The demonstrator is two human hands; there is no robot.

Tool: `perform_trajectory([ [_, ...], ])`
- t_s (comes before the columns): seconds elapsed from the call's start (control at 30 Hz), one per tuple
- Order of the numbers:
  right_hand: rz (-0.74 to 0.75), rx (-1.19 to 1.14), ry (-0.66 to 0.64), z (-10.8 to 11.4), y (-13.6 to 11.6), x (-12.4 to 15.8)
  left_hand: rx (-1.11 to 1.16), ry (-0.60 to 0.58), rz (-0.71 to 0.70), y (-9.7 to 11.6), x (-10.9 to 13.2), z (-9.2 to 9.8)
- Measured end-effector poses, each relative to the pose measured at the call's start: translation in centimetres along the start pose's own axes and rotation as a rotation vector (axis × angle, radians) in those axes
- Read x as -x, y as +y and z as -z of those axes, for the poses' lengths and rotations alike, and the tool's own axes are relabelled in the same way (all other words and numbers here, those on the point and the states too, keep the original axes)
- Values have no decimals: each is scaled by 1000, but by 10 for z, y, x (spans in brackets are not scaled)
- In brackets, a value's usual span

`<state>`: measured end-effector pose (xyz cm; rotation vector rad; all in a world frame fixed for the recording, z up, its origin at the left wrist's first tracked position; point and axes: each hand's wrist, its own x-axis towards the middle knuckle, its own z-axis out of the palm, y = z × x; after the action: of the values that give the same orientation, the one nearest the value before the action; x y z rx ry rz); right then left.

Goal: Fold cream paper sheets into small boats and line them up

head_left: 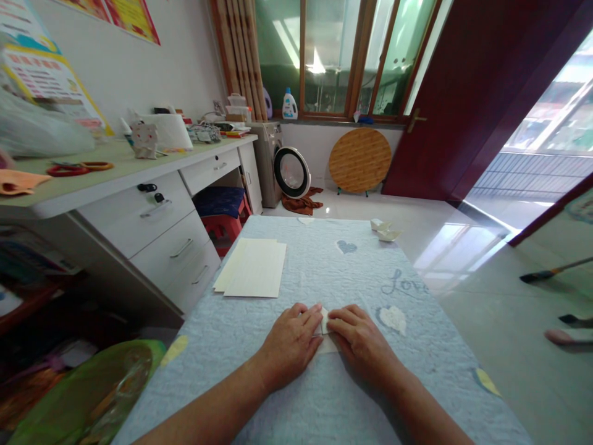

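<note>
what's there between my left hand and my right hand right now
A small folded piece of pale paper lies between your left hand and right hand, partly covered by their fingers. The head view shows it.

I'm seeing two hands (pixel 291 343), one folded paper (pixel 328 345), two paper boats (pixel 388 235), one washing machine (pixel 265 164), one round wooden tabletop (pixel 360 161) lol

Daylight from the doorway (pixel 532 148) and wood-framed window (pixel 331 62) glares off the glossy floor (pixel 445 247) beyond the right edge of the cloth-covered surface (pixel 317 269), with shade past its left edge and stretched, softened margins.
</note>
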<state>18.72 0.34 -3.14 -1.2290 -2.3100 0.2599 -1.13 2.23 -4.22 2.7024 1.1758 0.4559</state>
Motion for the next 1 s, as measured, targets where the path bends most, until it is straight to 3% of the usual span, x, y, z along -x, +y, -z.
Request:
perform_trajectory([
  [0.53,0,57,18,-8,8,1,-119,0,-119,-3,8,-10],
  [1.0,-3,90,43,-13,5,0,-203,34,-240,4,10,-6],
])
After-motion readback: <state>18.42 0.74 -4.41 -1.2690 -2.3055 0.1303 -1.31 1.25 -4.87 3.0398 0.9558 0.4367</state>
